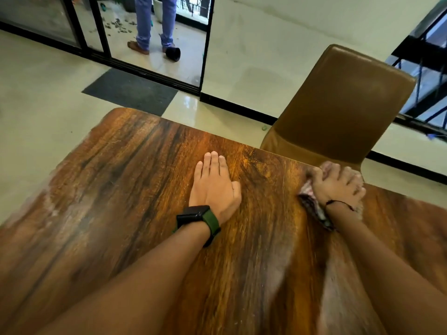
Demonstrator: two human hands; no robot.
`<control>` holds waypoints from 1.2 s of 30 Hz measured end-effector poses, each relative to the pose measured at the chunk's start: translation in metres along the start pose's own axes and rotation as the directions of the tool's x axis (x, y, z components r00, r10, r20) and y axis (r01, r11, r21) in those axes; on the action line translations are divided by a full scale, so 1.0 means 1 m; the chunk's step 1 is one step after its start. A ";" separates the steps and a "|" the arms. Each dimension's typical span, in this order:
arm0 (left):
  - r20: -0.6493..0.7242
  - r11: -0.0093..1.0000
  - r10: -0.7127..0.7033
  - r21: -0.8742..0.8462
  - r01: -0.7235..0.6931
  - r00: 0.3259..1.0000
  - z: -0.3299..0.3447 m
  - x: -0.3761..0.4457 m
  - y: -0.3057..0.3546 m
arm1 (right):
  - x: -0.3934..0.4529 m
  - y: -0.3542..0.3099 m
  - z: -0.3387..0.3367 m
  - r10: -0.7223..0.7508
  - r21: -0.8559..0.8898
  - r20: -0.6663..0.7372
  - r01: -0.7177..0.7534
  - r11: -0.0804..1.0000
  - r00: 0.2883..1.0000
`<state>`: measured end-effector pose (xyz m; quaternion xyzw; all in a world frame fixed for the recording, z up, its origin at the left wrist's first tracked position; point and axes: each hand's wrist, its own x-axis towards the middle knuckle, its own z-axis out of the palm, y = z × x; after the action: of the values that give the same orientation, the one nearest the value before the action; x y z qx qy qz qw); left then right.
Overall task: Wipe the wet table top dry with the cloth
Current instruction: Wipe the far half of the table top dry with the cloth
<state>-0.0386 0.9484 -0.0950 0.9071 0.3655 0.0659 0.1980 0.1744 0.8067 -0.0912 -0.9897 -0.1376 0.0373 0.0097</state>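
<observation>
While the left hand (214, 187) lies flat and empty mid-table, the right hand (338, 184) presses a bunched cloth (312, 204) near the table top (121, 189) edge beside the chair (343, 105); pale streaks suggest wiping remains.

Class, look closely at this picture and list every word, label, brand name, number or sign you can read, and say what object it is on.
There is no readable text anywhere in this picture.
The watch on the left wrist shows a dark face with nothing legible on it.
The cloth under the right hand has a pattern, not lettering.
The table top, chair and doormat carry no labels or signs.
</observation>
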 end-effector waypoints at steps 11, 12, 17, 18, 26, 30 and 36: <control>-0.190 0.733 -0.303 -0.673 0.101 0.934 -0.092 -0.152 -0.118 | -0.306 -0.217 0.027 -0.796 0.004 0.068 0.798 0.603 0.601; -0.163 0.775 -0.252 -0.624 0.098 0.954 -0.096 -0.172 -0.133 | -0.328 -0.212 0.027 -0.825 0.059 0.089 0.824 0.564 0.558; -0.046 0.914 0.019 -0.404 -0.036 0.999 -0.104 -0.266 -0.192 | -0.350 -0.111 0.029 -0.725 0.026 0.080 0.725 0.688 0.684; 0.019 0.922 0.080 -0.381 -0.067 0.997 -0.104 -0.283 -0.203 | -0.351 -0.086 0.030 -0.627 -0.013 0.096 0.631 0.776 0.773; 0.343 0.886 0.281 -0.451 -0.105 0.896 -0.129 -0.376 -0.249 | -0.486 -0.065 0.029 0.050 0.060 0.120 -0.058 0.997 0.992; 0.425 0.855 0.262 -0.519 -0.004 0.867 -0.156 -0.387 -0.262 | -0.588 -0.136 0.044 -0.154 0.110 0.082 0.145 0.983 0.985; 0.450 0.858 0.339 -0.509 -0.075 0.826 -0.163 -0.381 -0.273 | -0.666 -0.155 0.051 -0.375 0.117 -0.042 0.377 0.919 0.926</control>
<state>-0.5320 0.9152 -0.0480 0.8493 0.1663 -0.0759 0.4952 -0.5104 0.7750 -0.0904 -0.9427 -0.3224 0.0337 0.0789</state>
